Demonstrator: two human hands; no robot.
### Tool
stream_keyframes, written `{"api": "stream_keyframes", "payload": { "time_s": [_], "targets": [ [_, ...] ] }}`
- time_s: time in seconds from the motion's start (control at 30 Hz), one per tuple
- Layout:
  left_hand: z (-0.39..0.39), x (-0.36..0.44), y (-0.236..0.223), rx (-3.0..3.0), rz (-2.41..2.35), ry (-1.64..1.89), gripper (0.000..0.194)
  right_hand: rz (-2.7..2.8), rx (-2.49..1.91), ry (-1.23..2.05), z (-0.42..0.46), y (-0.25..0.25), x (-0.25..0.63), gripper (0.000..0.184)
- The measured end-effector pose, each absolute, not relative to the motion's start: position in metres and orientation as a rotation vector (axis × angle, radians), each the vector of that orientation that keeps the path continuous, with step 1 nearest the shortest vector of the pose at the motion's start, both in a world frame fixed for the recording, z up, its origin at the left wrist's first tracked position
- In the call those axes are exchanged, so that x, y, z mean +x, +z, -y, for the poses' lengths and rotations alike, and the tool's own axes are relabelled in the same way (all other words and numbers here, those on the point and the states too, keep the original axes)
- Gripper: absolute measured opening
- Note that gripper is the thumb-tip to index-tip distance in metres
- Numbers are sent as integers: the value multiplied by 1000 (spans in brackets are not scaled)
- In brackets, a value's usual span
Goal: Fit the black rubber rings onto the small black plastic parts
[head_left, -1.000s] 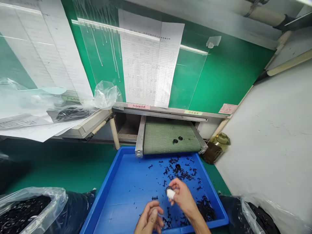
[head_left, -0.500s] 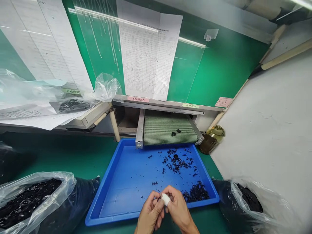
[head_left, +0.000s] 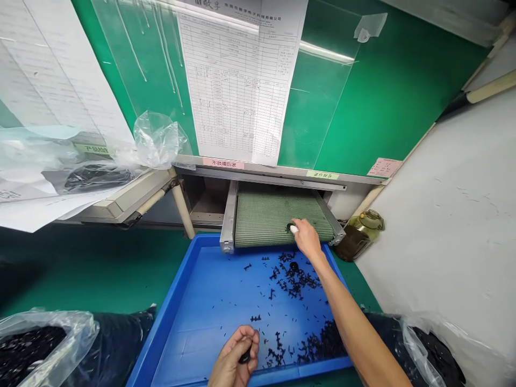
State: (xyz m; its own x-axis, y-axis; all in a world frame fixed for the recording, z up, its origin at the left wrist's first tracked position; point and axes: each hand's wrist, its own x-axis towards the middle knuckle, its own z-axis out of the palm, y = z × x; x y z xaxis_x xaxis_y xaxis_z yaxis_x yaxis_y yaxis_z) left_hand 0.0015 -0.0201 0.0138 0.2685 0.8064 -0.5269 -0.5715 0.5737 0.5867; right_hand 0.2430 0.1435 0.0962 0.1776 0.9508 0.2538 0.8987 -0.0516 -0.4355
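My left hand (head_left: 237, 356) is closed around a small dark round part (head_left: 244, 357), over the near edge of the blue tray (head_left: 189, 317). Stretched forward, my right hand (head_left: 305, 235) has its fingertips at a small black ring-shaped part (head_left: 289, 228) on the green conveyor belt (head_left: 262, 215). A white covering (head_left: 294, 229) wraps one finger of this hand. The fingers look pinched on the part, though they partly hide it. Small black scraps (head_left: 296, 279) lie scattered in the tray, with a denser heap (head_left: 326, 344) at its near right, partly behind my right forearm.
Plastic bags of black pieces stand at left (head_left: 116, 344) and right (head_left: 435, 355) of the tray. A jug of dark liquid (head_left: 358, 236) stands beside the conveyor. A shelf (head_left: 133, 199) with papers and plastic is at left; a printed sheet (head_left: 242, 91) hangs on the green board.
My hands have parted. The right one has moved forward from the left hand to the belt, while the left stays near the tray's front edge. More black scraps lie at the tray's near side.
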Motion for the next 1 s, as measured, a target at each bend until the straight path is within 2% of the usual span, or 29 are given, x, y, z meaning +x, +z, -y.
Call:
{"api": "stream_keyframes", "payload": {
  "time_s": [0.17, 0.23, 0.37, 0.47, 0.6, 0.77, 0.9, 1.0],
  "targets": [
    [15, 2, 4, 262, -890, 917, 26, 1752, -1942, 234, -166, 103, 243, 33],
    [14, 3, 3, 264, -884, 931, 27, 1715, -1908, 279, -158, 102, 242, 35],
    [14, 3, 5, 271, -851, 934, 29, 1653, -1791, 523, -118, 85, 228, 45],
    [15, 3, 12, 305, -839, 934, 30, 1619, -1706, 742, -77, 59, 202, 32],
    [20, 7, 20, 398, -858, 986, 41, 1579, -1614, 900, -26, 29, 162, 16],
    [26, 13, 12, 608, -862, 986, 45, 1515, -1496, 1157, 8, 27, 141, 23],
    [26, 13, -6, 846, -862, 907, 46, 1578, -1498, 1135, 20, 35, 149, 16],
    [26, 10, -10, 892, -829, 884, 44, 1634, -1507, 1119, 24, 35, 155, 19]
  ]
}}
